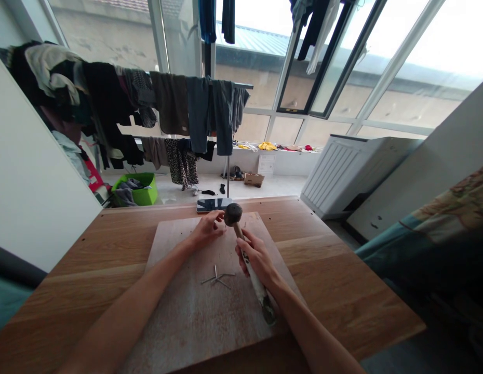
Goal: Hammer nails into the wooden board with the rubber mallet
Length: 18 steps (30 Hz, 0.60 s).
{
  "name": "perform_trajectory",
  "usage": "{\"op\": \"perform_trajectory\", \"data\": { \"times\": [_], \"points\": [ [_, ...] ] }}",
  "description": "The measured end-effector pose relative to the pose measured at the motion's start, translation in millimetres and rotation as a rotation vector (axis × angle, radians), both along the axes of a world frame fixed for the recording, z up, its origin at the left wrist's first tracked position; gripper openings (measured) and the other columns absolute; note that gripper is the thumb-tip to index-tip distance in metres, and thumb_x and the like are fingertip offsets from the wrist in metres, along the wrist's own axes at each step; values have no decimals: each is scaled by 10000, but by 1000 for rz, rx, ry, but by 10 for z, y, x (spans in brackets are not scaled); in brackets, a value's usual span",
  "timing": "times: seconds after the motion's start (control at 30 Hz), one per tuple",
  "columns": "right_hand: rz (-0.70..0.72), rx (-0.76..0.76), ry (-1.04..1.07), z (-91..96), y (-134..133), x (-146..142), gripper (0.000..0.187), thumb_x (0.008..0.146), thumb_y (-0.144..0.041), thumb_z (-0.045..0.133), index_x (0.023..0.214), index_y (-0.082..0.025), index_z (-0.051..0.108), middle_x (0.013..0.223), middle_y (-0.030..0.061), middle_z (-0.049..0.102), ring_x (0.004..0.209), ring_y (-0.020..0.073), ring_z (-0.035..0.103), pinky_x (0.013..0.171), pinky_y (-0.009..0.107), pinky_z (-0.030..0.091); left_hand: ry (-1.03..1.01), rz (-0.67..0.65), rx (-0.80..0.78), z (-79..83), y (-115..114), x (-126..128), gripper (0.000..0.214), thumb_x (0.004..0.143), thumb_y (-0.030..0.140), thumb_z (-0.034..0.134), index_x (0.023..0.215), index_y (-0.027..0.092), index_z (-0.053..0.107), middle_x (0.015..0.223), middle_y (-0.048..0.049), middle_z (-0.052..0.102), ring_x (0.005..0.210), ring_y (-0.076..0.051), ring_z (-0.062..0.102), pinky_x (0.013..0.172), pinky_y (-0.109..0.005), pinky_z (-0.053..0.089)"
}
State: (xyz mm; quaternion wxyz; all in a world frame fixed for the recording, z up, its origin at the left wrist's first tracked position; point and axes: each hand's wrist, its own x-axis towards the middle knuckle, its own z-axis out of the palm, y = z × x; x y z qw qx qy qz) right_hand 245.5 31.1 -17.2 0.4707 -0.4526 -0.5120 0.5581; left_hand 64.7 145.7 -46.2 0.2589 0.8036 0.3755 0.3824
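At frame centre, the right hand (257, 253) has its fingers clasped round the round-headed hammer (257, 282), so a misaimed swing could bruise the adjacent left hand (206, 229), whose hold I cannot tell.

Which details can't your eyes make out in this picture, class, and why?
All in the head view:
Whether the left hand holds anything: too small, beside the dark, rounded hammer head.
Part of the pale, long hammer handle: behind the right hand.
Inner floor of the green plastic tub: under grey cloth.
Top of the blue hanging garment: beyond the upper edge.
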Motion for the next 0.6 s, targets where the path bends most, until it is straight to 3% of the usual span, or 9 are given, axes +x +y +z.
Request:
{"op": "perform_trajectory", "data": {
  "times": [0.07,0.13,0.27,0.33,0.47,0.6],
  "points": [
    [9,-1,-33,43,-29,109,458,843,-461,576,1191,-166,542,630,-74,525,346,72,452,284,185,357,80,32,-6,157,-12,-75,312,728,251,695,1020,160,635,1006,-72,625,883,-197,599,689,-284,505],
    [28,-20,-83,68,-87,246,464,833,-467,594,1170,-151,544,603,-78,522,347,73,458,303,184,357,184,-19,-58,351,-74,-162,230,741,272,692,936,160,646,957,-61,617,858,-196,597,708,-299,504],
    [58,-114,-153,-1,-253,488,529,816,-502,606,1199,-151,514,589,-85,517,360,81,467,325,193,362,388,-382,-198,650,-409,-272,199,728,141,643,922,182,646,931,-17,626,815,-163,600,709,-263,486],
    [61,-148,-228,-77,-319,556,534,824,-510,578,1218,-159,497,594,-80,530,375,92,484,333,197,371,511,-476,-196,702,-627,-279,234,703,95,651,913,197,655,972,-11,613,850,-166,597,717,-253,472],
    [44,-138,-504,-148,-341,601,391,851,-435,510,1153,-186,504,585,-63,558,388,132,523,333,218,374,626,-449,-111,704,-920,-255,171,724,60,647,837,188,648,1058,-24,588,916,-178,588,781,-249,472],
    [69,48,-810,-37,-228,577,252,911,-345,462,1086,-184,547,611,-16,614,520,168,610,525,268,448,722,-406,36,679,-994,-232,86,756,91,653,736,173,635,999,-31,606,911,-179,582,816,-255,483]
  ]
}}
